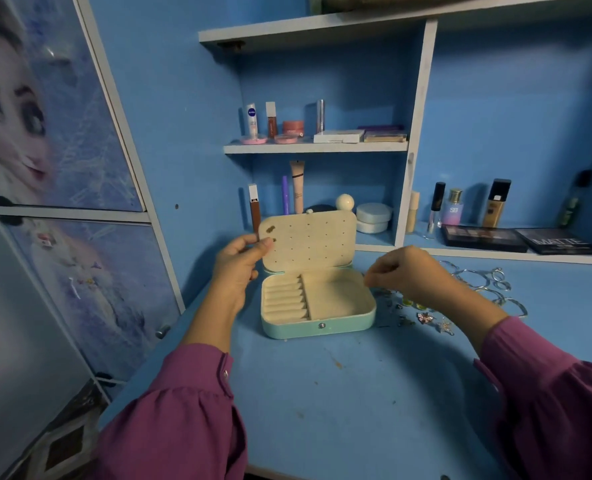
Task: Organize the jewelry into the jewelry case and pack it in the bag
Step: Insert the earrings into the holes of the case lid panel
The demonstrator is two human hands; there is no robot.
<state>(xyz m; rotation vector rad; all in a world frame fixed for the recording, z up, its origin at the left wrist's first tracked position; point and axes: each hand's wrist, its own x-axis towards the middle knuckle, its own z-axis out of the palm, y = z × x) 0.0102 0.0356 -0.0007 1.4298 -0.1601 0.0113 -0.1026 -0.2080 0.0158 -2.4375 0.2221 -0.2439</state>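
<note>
A mint-green jewelry case [317,326] stands open on the blue desk, its cream lid [307,240] upright with rows of small holes and one dark earring near the top left. My left hand [239,268] grips the lid's left edge with thumb and fingers. My right hand [410,275] hovers just right of the case with fingers curled and fingertips pinched together; whether something small is between them I cannot tell. Loose jewelry [426,318] lies on the desk to the right, with silver bangles [485,282] behind it. No bag is visible.
Cosmetics fill the shelves [315,147] behind the case, and palettes [523,239] lie on the right ledge. A cupboard door [62,133] with a cartoon picture stands at the left. The desk front [339,393] is bare blue surface.
</note>
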